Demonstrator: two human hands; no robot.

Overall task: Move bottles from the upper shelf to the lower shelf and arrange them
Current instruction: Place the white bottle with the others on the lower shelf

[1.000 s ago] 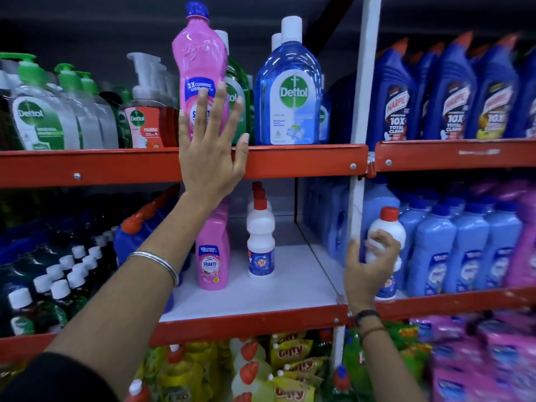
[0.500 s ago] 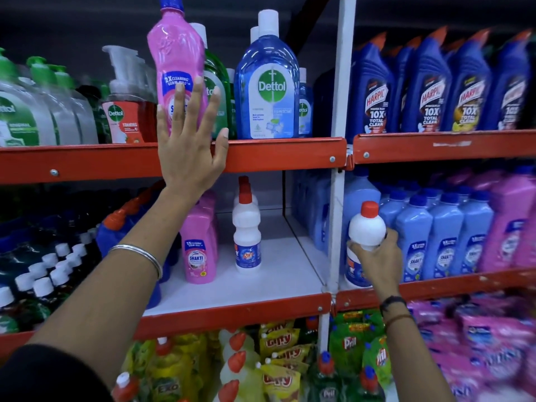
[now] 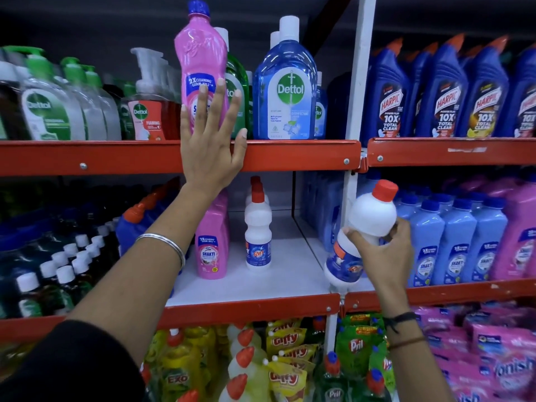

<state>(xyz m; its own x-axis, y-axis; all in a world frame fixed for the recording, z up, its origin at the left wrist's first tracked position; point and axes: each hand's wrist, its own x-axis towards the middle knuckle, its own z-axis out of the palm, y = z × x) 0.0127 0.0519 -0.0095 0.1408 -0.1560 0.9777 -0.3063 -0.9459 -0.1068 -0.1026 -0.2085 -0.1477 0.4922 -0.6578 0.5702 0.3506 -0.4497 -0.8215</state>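
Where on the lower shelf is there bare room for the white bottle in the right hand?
Bare white shelf lies right of the standing white bottle, up to the upright post. Left of the pink bottle and past the post, bottles stand packed.

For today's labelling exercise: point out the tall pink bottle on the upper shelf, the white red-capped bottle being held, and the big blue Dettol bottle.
tall pink plastic bottle [image 3: 200,56], head view, upper body.
white red-capped plastic bottle [image 3: 371,216], head view, shoulder.
big blue Dettol bottle [image 3: 285,68], head view, upper front.

Our left hand reaches up, fingers spread flat; our right hand seems clenched, arm raised.
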